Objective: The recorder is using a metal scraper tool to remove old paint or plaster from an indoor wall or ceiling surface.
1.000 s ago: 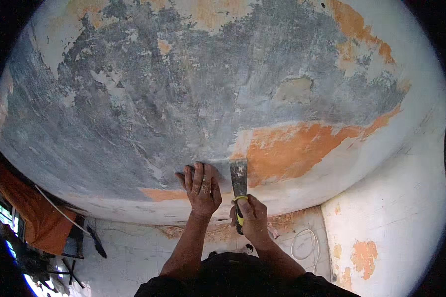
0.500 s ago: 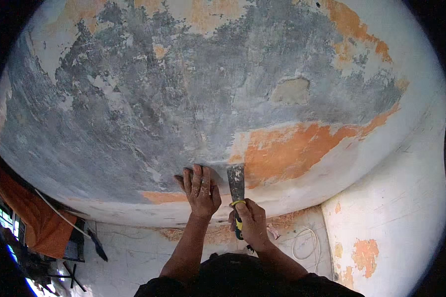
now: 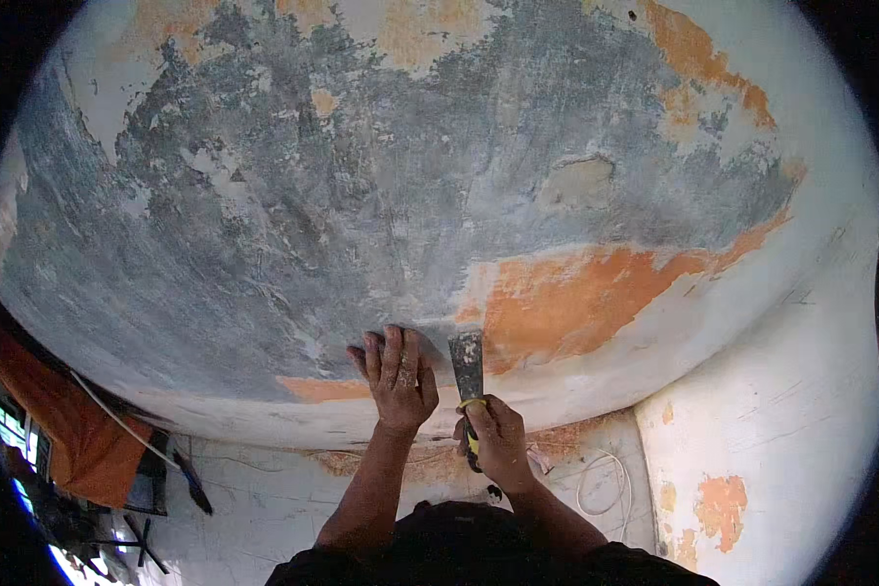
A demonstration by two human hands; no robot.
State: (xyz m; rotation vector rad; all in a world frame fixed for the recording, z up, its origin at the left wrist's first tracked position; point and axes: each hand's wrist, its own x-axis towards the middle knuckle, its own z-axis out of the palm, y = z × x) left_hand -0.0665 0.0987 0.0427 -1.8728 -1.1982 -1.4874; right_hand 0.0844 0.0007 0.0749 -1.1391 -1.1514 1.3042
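Observation:
My right hand [image 3: 498, 439] is wrapped round the black and yellow handle of a scraper [image 3: 467, 363]. Its flat, plaster-smeared blade points up against the wall [image 3: 361, 225], at the left edge of an orange paint patch [image 3: 557, 303]. To the left of the blade, my left hand [image 3: 398, 381] lies on the grey wall with its fingers stretched out and dusty, holding nothing. Below the hands runs a whitish band of wall [image 3: 264, 412], with a thin orange strip [image 3: 322, 389] just above it beside my left hand.
A white side wall [image 3: 772, 420] with orange flaked spots meets this wall at the right. On the floor [image 3: 264, 488] lie crumbs of debris [image 3: 361, 461] and a coiled pale cable [image 3: 606, 483]. At the lower left are an orange cloth [image 3: 93, 449] and a long-handled brush [image 3: 193, 483].
Almost nothing differs. The scraper and both hands sit nearly where they were, with a very slight shift of the whole view.

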